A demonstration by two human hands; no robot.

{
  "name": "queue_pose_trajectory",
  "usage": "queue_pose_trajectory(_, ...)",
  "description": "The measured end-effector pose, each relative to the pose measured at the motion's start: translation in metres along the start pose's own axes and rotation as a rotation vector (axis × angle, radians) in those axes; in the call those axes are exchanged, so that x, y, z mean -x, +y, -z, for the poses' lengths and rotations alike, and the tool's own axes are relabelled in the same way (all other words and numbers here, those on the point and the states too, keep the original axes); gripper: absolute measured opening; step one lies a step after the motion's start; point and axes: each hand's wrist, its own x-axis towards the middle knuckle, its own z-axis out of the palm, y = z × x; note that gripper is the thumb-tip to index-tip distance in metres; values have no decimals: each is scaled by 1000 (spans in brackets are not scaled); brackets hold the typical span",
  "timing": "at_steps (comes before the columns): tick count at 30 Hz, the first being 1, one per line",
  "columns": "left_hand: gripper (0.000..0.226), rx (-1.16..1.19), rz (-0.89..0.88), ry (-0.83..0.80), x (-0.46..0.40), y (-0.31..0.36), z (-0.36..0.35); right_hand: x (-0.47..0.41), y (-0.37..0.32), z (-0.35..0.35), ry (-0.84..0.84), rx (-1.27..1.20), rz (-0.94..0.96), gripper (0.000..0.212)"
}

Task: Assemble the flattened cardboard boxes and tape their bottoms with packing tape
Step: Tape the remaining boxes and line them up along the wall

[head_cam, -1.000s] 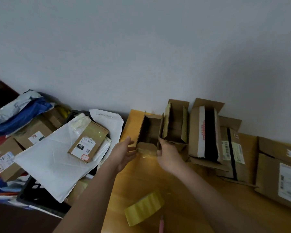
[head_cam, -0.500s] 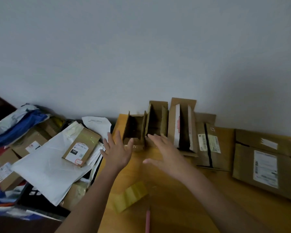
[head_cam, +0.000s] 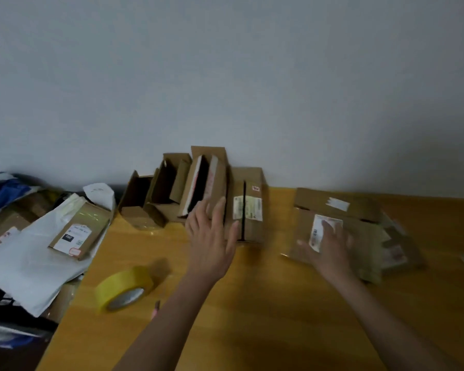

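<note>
Several assembled cardboard boxes stand in a row against the wall, from a small open box [head_cam: 141,202] on the left to a labelled box [head_cam: 248,207] with black tape. My left hand [head_cam: 212,236] hovers open, fingers spread, just in front of that row. A stack of flattened boxes [head_cam: 359,226] lies on the wooden table [head_cam: 252,317] to the right. My right hand [head_cam: 328,247] lies on that stack by its white label; motion blur hides how its fingers sit. A roll of yellow packing tape [head_cam: 125,287] lies on the table at front left.
Off the table's left edge sits a heap of white mailer bags [head_cam: 35,253], a small labelled box [head_cam: 79,231] and other parcels. A pink pen [head_cam: 155,310] lies beside the tape roll. The wall runs directly behind the boxes.
Both hands let go of the small open box and moved right. My right hand has reached the flattened stack. The view has swung to the right.
</note>
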Motion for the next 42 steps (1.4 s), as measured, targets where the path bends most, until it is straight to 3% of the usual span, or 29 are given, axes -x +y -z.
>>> queue_pose_trajectory(5, 44, -31, -7, -47, 39, 64, -52, -19, 99, 8, 14, -14, -294, 102)
queue_pose_trajectory(9, 48, -130, 26, -168, 65, 76, -61, -32, 111, 23, 49, -337, -452, 99)
queue_pose_trajectory(11, 50, -173, 57, -201, 69, 76, -55, -34, 104, 29, 62, -428, -522, 84)
queue_pose_trajectory(14, 48, -158, 141, -251, 68, 76, -43, -28, 77, 35, 36, -498, -445, 43)
queue_pose_trajectory(18, 45, 77, 275, -269, 63, 85, -34, -8, 35, 49, -91, -559, -265, 32)
queue_pose_trajectory(25, 46, 485, 444, -407, 63, 109, -5, 48, -6, 85, -227, -92, -55, 52)
queue_pose_trajectory(29, 50, 711, 574, -465, 71, 115, 12, 92, -16, 86, -335, -5, 139, 56)
queue_pose_trajectory(33, 64, 748, 615, -508, 82, 113, 22, 123, -22, 70, -503, 8, 304, 74)
queue_pose_trajectory(38, 67, 800, 650, -502, 94, 93, 22, 139, -29, 60, -616, -88, 182, 71)
queue_pose_trajectory(42, 59, 959, 677, -490, 106, 80, 29, 139, -34, 56, -416, -249, 104, 76)
